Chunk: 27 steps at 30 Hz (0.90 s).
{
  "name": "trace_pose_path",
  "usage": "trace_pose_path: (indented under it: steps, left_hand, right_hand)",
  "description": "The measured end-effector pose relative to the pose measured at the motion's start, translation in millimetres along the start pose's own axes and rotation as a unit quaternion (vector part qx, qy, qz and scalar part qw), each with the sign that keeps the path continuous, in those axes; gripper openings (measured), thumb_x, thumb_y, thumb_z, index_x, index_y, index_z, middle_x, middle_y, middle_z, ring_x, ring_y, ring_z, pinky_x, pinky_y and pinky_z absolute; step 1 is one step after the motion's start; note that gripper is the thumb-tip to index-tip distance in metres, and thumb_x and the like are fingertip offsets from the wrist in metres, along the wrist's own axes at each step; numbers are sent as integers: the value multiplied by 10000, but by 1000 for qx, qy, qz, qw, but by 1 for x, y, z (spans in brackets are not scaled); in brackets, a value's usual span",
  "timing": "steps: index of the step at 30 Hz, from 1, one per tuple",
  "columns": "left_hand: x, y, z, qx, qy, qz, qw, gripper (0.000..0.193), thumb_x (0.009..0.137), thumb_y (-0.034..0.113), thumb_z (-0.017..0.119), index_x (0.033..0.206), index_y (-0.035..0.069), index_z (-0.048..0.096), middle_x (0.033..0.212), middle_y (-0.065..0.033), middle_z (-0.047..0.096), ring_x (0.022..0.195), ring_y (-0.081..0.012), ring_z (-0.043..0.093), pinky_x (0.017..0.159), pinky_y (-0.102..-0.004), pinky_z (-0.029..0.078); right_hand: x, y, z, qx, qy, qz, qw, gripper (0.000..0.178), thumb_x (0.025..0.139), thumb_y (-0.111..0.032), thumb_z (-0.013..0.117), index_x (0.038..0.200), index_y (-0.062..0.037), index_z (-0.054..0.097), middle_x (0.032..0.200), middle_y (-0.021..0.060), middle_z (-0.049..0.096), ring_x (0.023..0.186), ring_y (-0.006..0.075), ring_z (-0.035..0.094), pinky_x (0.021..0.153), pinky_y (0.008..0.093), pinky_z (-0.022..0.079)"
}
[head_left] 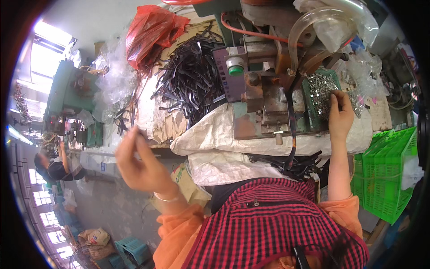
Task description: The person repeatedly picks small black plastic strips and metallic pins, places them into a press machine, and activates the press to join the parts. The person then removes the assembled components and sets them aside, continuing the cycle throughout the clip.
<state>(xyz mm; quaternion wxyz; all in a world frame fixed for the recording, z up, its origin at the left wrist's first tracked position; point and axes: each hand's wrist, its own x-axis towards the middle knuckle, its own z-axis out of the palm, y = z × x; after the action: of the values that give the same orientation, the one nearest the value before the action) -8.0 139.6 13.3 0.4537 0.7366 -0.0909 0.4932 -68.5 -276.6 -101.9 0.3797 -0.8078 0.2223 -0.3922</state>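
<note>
Two separate spots occupy me. My right hand (341, 112) is at the right side of the green tray (309, 105) of small metal pieces (320, 89), thumb and forefinger bent toward each other; I cannot tell whether a piece sits between them. My left hand (145, 168) hangs in the air off the front of the worktop (168, 124), fingers half curled and blurred, and I cannot tell whether it grips anything. One black strip (291, 125) hangs from the press (268, 96) down toward my lap, where loose strips (301, 167) lie; neither hand touches it. The big pile of black strips (190, 74) is on the worktop, left of the press.

To do this well, I judge, I should pinch a single piece from the top of the heap with my fingertips, not scoop, since bits this small could cling together, spill or nick the skin. With the left, one strip drawn by its free end should leave the tangle more cleanly than a handful. Above all, my fingers belong clear of the press whenever it closes, and the hanging strip wants to lie flat, without a twist.
</note>
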Motion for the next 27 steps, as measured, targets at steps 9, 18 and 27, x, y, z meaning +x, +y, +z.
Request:
trace_pose_path:
  steps: [9,18,27]
  left_hand:
    - [9,-141,104,249,-396,253,847,155,771,35,666,835,119,780,1009,-56,645,964,-277,573,833,-427,479]
    - [34,-162,66,278,-394,203,852,202,804,50,711,967,126,804,1031,-51,766,945,-281,660,850,-388,523]
    - [-10,-149,70,-26,-398,-245,884,230,1055,133,556,1138,-27,699,932,-112,766,798,-152,709,669,-231,526]
  right_hand:
    - [2,-35,21,127,-31,89,987,167,952,-79,724,1095,2,756,1000,34,751,901,95,670,849,237,511]
    - [-31,2,-60,27,20,83,996,168,965,-84,695,1100,-18,769,1053,57,762,977,123,677,887,270,509]
    - [3,-117,34,193,-88,-70,975,196,832,-15,761,1023,-3,719,970,111,738,924,225,718,842,323,545]
